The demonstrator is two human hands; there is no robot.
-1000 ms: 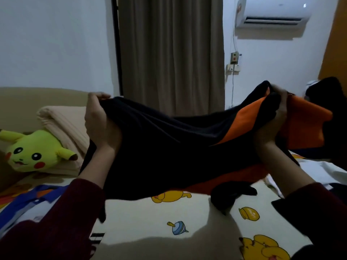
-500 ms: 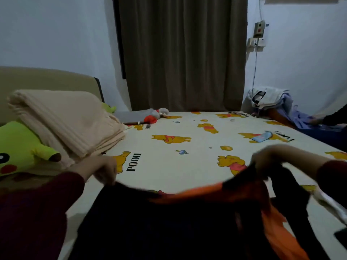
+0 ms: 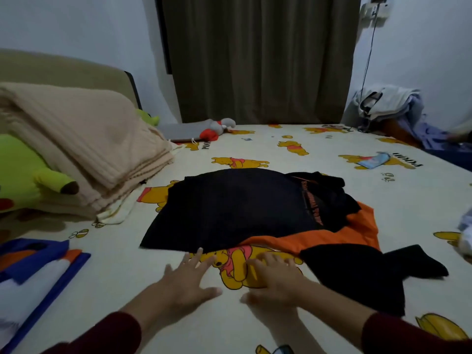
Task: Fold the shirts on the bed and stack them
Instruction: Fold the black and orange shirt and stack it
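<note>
We have the black-and-orange shirt laid out on the bed, our left hand and right hand resting just before it, fingers spread and holding nothing, so folding likely begins by taking its near edge.

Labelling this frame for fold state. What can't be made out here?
- Black and orange shirt, head view: dim light hides its seams and layers; how it is folded is unclear.
- Its orange print: too small to read.
- Left hand and right hand: motion blur at the fingertips; contact with the shirt hem is uncertain.
- Clothes pile, far right: cut by the frame edge, items indistinct.
- Blue and white garment: cut by the left edge.
</note>
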